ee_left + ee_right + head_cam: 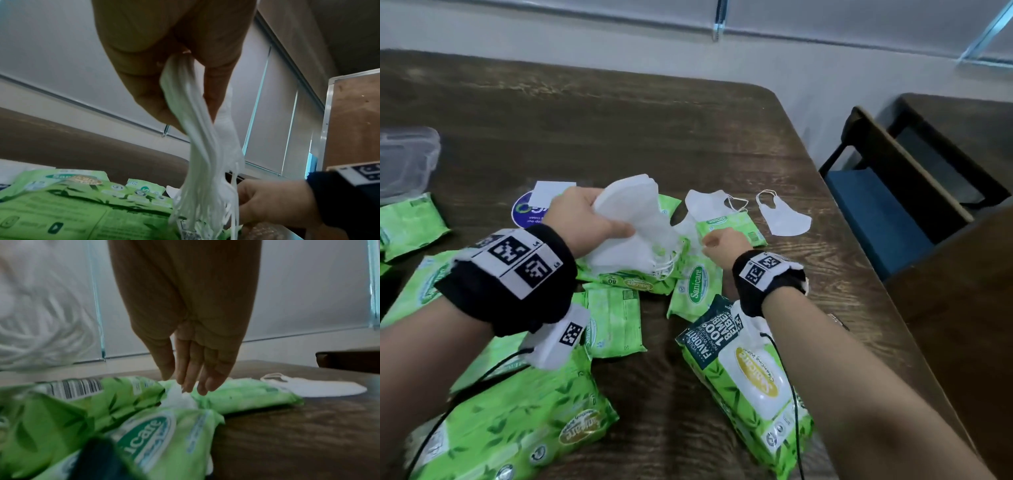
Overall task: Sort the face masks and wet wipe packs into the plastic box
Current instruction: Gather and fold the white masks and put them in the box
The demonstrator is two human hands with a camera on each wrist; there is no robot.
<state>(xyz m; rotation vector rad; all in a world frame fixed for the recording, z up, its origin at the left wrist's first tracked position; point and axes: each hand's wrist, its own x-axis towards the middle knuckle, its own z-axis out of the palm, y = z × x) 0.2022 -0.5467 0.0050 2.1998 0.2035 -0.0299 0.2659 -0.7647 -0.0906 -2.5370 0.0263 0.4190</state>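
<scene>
My left hand (599, 219) holds a stack of white face masks (635, 222) above the pile, thumb on the front and fingers behind. In the left wrist view the masks (205, 146) hang from that hand (191, 112) with ear loops dangling. My right hand (719, 241) reaches down with straight fingers (191, 374), whose tips touch another white mask (176, 395) wedged between green wet wipe packs (695, 291). Two more masks (709, 205) (786, 217) lie flat further right. The clear plastic box (404, 161) stands at the far left edge.
Several green wipe packs cover the near table, with large ones at front right (750, 383) and front left (517, 421). A round blue sticker (527, 212) lies behind my left hand. The table edge runs down the right, beside a chair with a blue seat (876, 212).
</scene>
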